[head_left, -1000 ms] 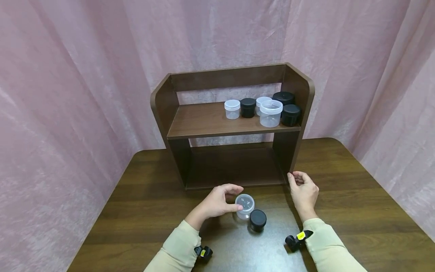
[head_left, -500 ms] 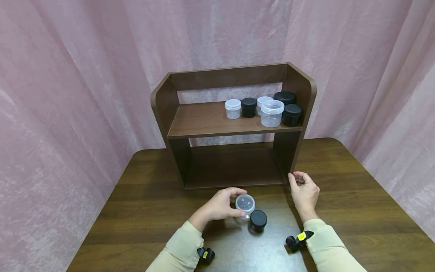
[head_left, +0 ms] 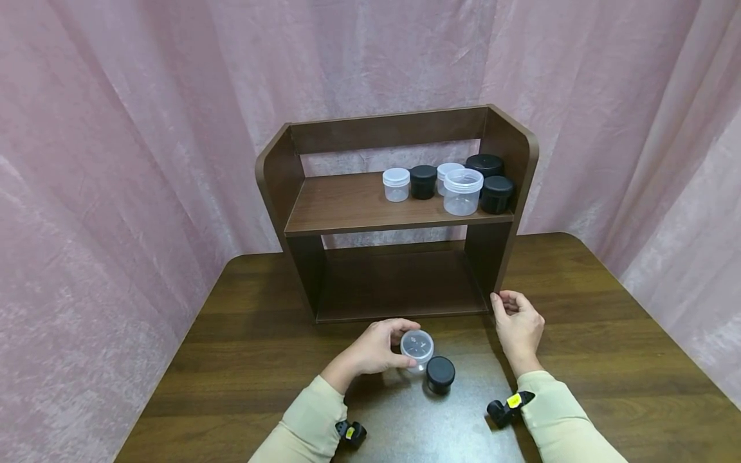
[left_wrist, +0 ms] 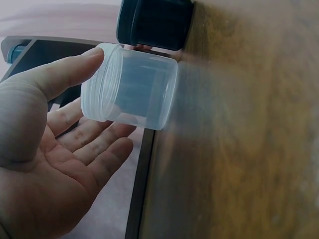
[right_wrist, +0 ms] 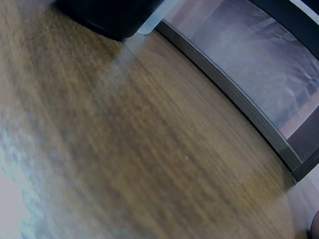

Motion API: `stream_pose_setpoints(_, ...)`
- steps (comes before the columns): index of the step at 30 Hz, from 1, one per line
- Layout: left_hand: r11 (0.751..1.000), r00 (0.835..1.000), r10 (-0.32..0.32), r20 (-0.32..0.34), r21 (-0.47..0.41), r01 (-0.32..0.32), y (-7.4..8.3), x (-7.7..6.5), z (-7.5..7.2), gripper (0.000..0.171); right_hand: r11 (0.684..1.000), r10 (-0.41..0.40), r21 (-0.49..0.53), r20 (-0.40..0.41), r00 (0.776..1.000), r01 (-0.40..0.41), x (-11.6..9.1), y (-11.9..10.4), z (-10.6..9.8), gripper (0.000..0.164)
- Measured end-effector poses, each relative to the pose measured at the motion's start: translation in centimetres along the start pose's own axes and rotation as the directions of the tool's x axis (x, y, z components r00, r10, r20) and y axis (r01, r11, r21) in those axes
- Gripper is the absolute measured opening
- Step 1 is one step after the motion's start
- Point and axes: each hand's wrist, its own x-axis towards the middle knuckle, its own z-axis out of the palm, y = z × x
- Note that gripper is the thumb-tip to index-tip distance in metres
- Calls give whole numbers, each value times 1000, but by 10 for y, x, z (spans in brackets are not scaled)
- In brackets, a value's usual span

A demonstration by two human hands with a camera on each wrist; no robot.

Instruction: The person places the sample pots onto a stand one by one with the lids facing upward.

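A small clear plastic jar (head_left: pixel 417 346) with a translucent screw lid stands on the table in front of the shelf. My left hand (head_left: pixel 375 347) holds it at the lid, thumb on the near side and fingers behind; in the left wrist view the thumb tip lies on the lid (left_wrist: pixel 102 82). Right beside it stands a black-lidded jar (head_left: pixel 440 375), touched by neither hand. At the lower right front corner of the brown wooden shelf (head_left: pixel 399 224), my right hand (head_left: pixel 519 326) pinches the side panel's edge between thumb and fingers. The right wrist view hardly shows that hand.
On the upper board's right half stand clear jars (head_left: pixel 462 193) and black jars (head_left: pixel 423 182), several in all. The lower board (head_left: pixel 399 283) sits close to the table (head_left: pixel 249 373). A pink curtain (head_left: pixel 173 128) hangs behind.
My left hand has moved slightly right and closed its thumb and fingers in on the clear jar. The right hand stays at the shelf's corner.
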Motion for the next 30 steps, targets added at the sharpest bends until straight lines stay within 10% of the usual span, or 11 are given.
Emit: stream_pose_setpoints(30,999,996,15,-84,-27,-17,21,-4,-17,57,1000,13,-2,7,1000,-12,0,-1,0,18)
